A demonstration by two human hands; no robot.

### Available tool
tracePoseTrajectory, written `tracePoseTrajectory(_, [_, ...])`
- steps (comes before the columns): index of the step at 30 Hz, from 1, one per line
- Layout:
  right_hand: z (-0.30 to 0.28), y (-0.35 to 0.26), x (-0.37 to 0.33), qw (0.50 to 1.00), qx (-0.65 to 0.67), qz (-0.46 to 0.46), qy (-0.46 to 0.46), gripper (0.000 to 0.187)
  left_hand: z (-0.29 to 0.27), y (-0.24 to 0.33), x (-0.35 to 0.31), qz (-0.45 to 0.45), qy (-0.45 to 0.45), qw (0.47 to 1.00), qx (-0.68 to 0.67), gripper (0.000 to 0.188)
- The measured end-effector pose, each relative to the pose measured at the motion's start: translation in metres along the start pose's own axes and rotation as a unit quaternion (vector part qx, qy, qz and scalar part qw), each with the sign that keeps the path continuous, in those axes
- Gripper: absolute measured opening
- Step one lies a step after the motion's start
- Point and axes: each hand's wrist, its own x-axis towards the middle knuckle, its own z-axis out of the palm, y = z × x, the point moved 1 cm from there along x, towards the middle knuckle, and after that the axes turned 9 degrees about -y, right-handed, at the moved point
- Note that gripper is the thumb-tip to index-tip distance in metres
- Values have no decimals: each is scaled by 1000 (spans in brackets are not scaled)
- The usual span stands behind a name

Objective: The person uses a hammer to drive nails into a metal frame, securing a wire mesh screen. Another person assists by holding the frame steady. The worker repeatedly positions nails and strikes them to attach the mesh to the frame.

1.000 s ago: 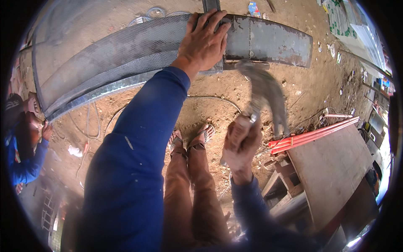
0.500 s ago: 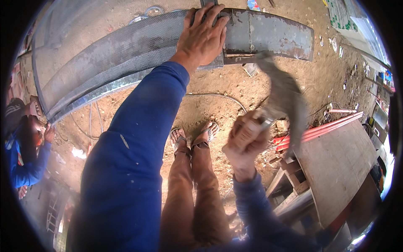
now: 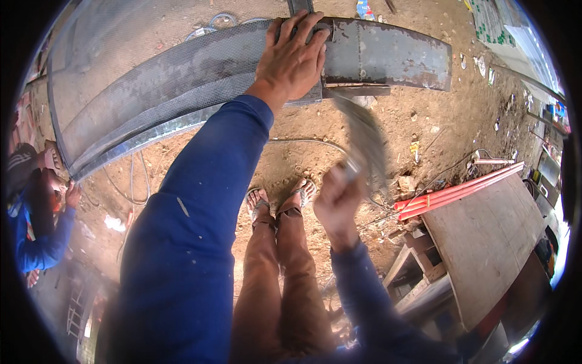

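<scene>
Across the upper middle of the view, the left hand [image 3: 291,64] rests, fingers spread, on a curved metal panel [image 3: 400,56], its left stretch apparently already under mesh [image 3: 121,45], its right end still bare, while the right hand [image 3: 335,206] curls its fingers round a blurred tool [image 3: 368,136].

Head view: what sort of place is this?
Probably an outdoor work yard or small building site. The ground is bare dirt strewn with scraps, orange-red pipes lie along the edge of a wide board, and a rust-stained metal strip stretches ahead of the person.
</scene>
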Motion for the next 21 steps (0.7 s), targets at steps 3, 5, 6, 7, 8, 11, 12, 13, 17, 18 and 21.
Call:
tracePoseTrajectory(3, [15,1,31,988,-151,36,-21,38,5,-3,-5,-2,3,1000,1,38])
tracePoseTrajectory(5, [6,3,30,987,-153,25,-42,44,4,-4,-5,-2,2,1000,-1,38])
tracePoseTrajectory(6, [3,1,26,991,-128,27,-25,45,3,-4,-5,-2,2,1000,-2,38])
tracePoseTrajectory(7, [0,-1,20,994,-102,29,-7,46,4,-4,-4,-1,5,1000,-1,38])
tracePoseTrajectory(8, [-3,-17,20,997,-77,27,5,46,3,-4,-4,-3,6,1000,-3,39])
tracePoseTrajectory(11, [-10,-37,18,999,-2,-30,16,43,3,-5,-4,-4,5,1000,-3,39])
tracePoseTrajectory(12, [-9,-40,18,999,8,-46,20,42,3,-4,-5,-4,3,1000,-2,39])
tracePoseTrajectory(13, [-9,-44,18,998,18,-62,25,41,3,-5,-4,-3,4,1000,-3,39])
tracePoseTrajectory(17, [-4,-29,13,999,16,-35,17,39,1,-3,-4,-4,1,1000,-9,38])
tracePoseTrajectory(18, [-7,-24,12,1000,4,-12,8,38,1,-3,-3,-4,-1,1000,-12,38])
tracePoseTrajectory(21, [-14,-13,17,995,-72,65,10,33,1,-4,-3,-5,-8,1000,-5,38])
